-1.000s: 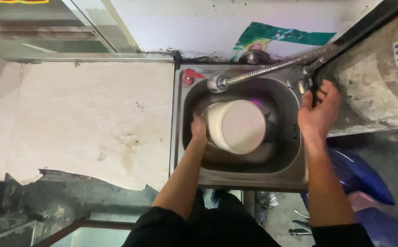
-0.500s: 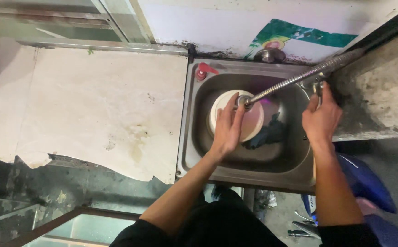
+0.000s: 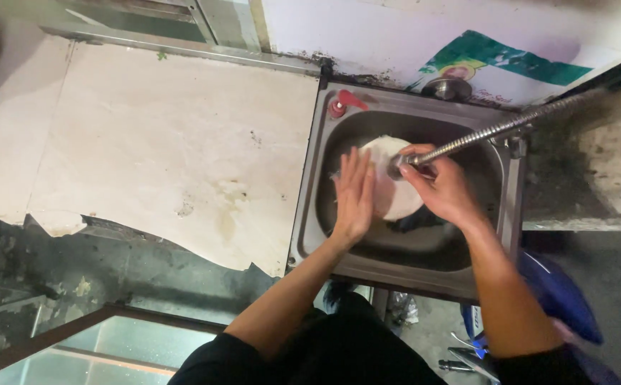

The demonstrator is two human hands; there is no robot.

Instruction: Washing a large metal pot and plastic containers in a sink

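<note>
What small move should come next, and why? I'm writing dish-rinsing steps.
Probably tilt the hose nozzle down onto the white plate: the right hand grips it just above the plate, while the left hand lies flat against the plate's edge in the sink.

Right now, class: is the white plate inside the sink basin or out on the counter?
Inside. The white plate sits within the steel sink, the left hand flat against it.

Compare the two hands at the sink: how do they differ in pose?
The left hand is open, fingers straight, flat against the white plate; the right hand is curled around the end of the metal hose. The left hand touches only the plate, the right only the hose. Both are bare and over the steel sink.
</note>
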